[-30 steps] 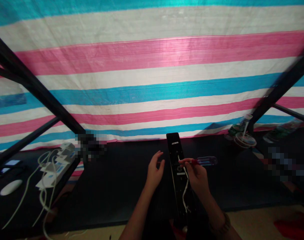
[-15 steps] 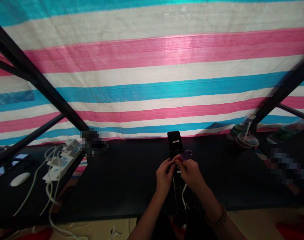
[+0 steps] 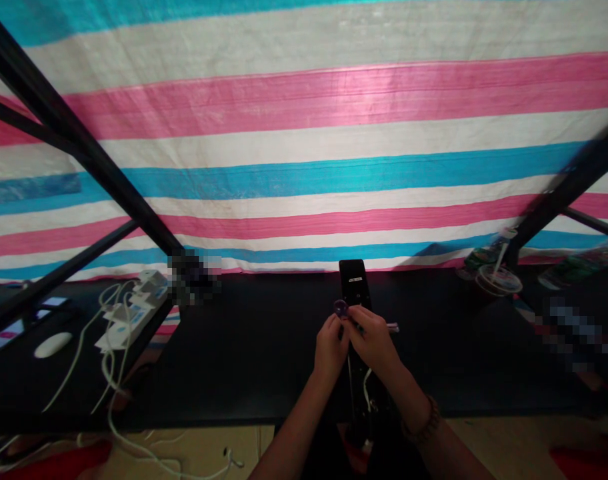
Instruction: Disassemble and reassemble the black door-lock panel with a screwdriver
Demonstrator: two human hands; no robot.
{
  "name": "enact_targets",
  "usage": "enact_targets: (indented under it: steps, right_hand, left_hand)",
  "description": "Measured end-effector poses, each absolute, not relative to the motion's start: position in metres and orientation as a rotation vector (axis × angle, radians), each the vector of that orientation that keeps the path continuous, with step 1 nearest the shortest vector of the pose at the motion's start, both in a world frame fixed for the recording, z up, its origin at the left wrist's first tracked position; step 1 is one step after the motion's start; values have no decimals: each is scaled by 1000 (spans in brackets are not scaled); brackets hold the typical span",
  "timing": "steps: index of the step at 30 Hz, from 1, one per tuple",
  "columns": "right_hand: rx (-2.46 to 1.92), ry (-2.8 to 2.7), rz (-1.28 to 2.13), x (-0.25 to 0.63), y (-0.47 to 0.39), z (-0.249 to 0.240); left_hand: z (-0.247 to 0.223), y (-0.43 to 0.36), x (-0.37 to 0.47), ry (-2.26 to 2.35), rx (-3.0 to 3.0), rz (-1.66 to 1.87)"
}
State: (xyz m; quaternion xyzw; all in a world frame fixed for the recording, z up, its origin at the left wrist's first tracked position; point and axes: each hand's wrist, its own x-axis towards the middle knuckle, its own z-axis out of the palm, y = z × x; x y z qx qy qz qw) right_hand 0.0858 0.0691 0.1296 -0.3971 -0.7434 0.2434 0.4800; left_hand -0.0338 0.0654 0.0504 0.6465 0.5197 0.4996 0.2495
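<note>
A small purple, glossy, loop-shaped piece shows at the fingertips of both hands. My left hand is closed in a pinch at its lower left side. From the right, my right hand pinches it too, thumb and fingers together. A pale pinkish strip sticks out past the right hand; whether it belongs to the purple piece I cannot tell. Under and beyond the hands lies a long black flat device with a white label, partly hidden by them. A white cable rests over its near part.
On the black table, a lidded cup with a straw stands at the right rear by a plastic bottle. At left are a white power strip with tangled cables and a white mouse. Dark metal posts frame a striped sheet.
The purple piece has gone from the right of my fingers to above the fingertips, left of the right hand. The pale strip now shows at the right. The view has shifted slightly.
</note>
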Motion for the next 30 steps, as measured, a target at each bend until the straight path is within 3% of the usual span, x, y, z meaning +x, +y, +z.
enact_targets:
  steps: [30]
  right_hand:
    - [-1041, -1594, 464, 89, 72, 109]
  left_hand:
    - [50, 67, -30, 1385, 1700, 1378]
